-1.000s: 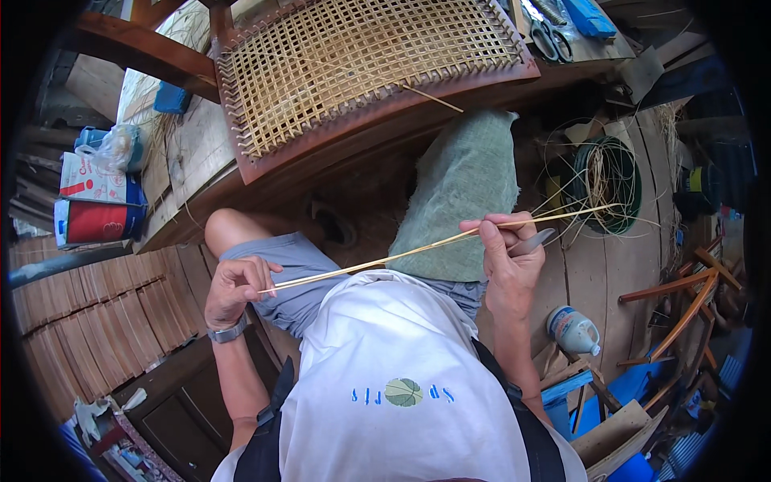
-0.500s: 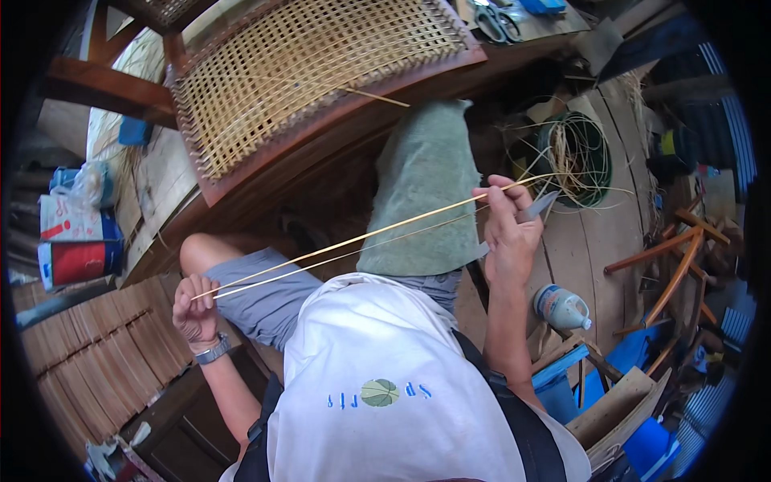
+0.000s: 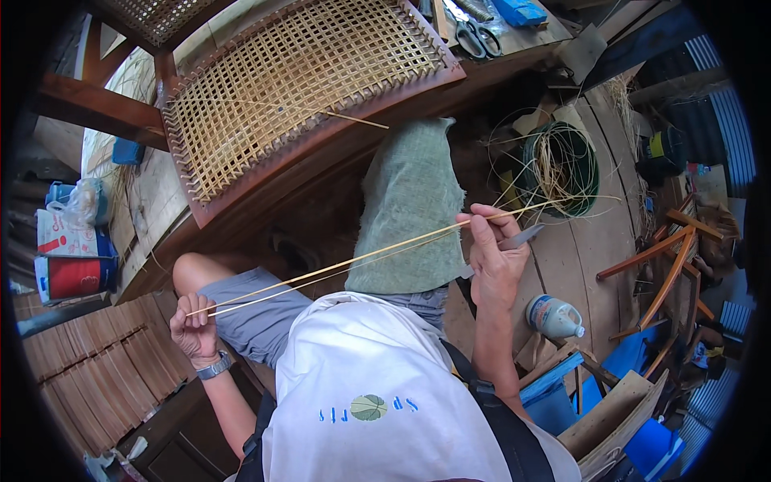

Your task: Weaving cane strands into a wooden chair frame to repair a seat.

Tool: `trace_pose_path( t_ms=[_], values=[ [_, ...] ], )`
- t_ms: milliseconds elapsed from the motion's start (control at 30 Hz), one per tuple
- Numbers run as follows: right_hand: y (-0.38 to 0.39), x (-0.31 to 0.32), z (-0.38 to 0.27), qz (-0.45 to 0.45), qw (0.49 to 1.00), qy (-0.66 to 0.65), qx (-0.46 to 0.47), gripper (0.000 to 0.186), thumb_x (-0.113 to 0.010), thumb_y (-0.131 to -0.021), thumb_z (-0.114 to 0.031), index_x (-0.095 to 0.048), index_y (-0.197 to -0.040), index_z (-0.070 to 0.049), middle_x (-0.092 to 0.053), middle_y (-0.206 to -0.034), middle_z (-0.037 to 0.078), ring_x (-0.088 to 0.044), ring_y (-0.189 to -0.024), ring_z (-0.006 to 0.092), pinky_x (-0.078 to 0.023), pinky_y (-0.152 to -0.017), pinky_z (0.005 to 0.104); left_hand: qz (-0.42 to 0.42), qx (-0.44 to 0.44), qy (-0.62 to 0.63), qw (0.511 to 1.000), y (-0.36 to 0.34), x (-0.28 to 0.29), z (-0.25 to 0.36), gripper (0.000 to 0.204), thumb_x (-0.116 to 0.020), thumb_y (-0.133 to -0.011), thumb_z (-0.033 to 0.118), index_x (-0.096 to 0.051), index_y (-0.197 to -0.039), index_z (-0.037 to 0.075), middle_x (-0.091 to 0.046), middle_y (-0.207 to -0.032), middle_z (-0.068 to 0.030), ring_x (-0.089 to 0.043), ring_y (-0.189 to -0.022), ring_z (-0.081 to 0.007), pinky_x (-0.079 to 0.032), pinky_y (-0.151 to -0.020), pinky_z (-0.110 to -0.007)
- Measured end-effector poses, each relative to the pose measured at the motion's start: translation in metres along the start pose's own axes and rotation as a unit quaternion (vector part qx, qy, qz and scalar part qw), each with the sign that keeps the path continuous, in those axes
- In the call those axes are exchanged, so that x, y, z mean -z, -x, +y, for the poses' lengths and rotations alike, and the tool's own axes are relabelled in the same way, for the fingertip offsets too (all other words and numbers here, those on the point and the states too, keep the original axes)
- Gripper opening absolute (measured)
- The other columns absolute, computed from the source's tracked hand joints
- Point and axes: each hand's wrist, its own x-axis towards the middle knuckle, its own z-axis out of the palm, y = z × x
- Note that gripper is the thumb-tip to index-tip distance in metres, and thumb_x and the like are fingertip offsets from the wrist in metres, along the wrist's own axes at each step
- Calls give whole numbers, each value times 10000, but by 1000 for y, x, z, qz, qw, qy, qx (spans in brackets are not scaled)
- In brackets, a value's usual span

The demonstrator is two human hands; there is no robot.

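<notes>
Two thin yellow strands of rattan cane [image 3: 350, 261] stretch across my lap; whether they are one folded strip I cannot tell. My left hand [image 3: 195, 328], with a metal watch at its wrist, pinches their left ends. On the other side, my right hand [image 3: 495, 261] is closed, the cane between thumb and fingers. That hand also holds a knife [image 3: 522, 237], its blade pointing outward and its handle mostly hidden. A chair seat of woven cane [image 3: 301, 88] in a brown wooden frame lies ahead on the bench, a loose strand sticking out of it. A green cloth [image 3: 405, 213] covers my right leg.
Coiled cane strands spill from a dark green bucket [image 3: 590, 173] at the right. A plastic bottle [image 3: 554, 316] stands near my right forearm. Scissors [image 3: 478, 40] rest on the bench's far end. Stacked wooden slats [image 3: 104, 361] and a red-and-white box [image 3: 76, 273] are at the left.
My right hand has shifted slightly down and left in the picture with the cane and knife. The view has tilted a little. Both hands keep their hold.
</notes>
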Motion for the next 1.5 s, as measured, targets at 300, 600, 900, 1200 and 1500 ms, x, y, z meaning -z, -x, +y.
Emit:
trace_pose_path(
  t_ms=[300, 600, 900, 1200, 1500],
  values=[
    [-14, 21, -22, 70, 996, -15, 51, 222, -623, -1010, -136, -639, -1183, 3, -743, -958, 139, -312, -439, -28, -225, -400, 162, 87, -48, 83, 992, 1, 16, -2, 368, -614, -915, 73, -361, -658, 144, -344, -626, 1, -360, -608, -115, -382, -656, -267],
    [-10, 20, -20, 72, 996, -23, 46, 220, -634, -1002, -133, -651, -1164, 15, -754, -944, 144, -313, -457, -31, -216, -426, 172, 103, -45, 89, 990, 6, 23, -6, 381, -594, -945, 76, -347, -661, 142, -341, -634, -1, -357, -605, -116, -375, -624, -260],
    [-38, 102, 63, 10, 870, 468, -157, 476, -562, -1039, -385, -716, -1117, 59, -771, -934, 104, -587, -609, 100, -470, -593, 256, 12, -60, 95, 994, 31, 12, 31, 227, -503, -1060, 74, -475, -1274, 3, -484, -1009, -70, -552, -837, -143, -589, -885, -310],
    [-62, 99, 96, 87, 967, -196, -137, 302, -635, -1006, -166, -624, -1258, 0, -716, -1075, 72, -332, -460, 4, -234, -394, 171, 79, -149, -120, 978, 48, 13, 81, 304, -511, -1062, 100, -532, -1314, -67, -632, -1166, -161, -645, -1108, -230, -548, -1035, -364],
    [-108, 153, 102, 152, 957, -225, -105, 206, -710, -945, -123, -684, -1109, -2, -725, -981, 53, -341, -447, 17, -234, -390, 180, 378, -296, -260, 838, 55, 0, 143, 410, -493, -1076, 173, -521, -1360, -122, -573, -1399, -227, -564, -1290, -259, -450, -1135, -352]
  ],
)
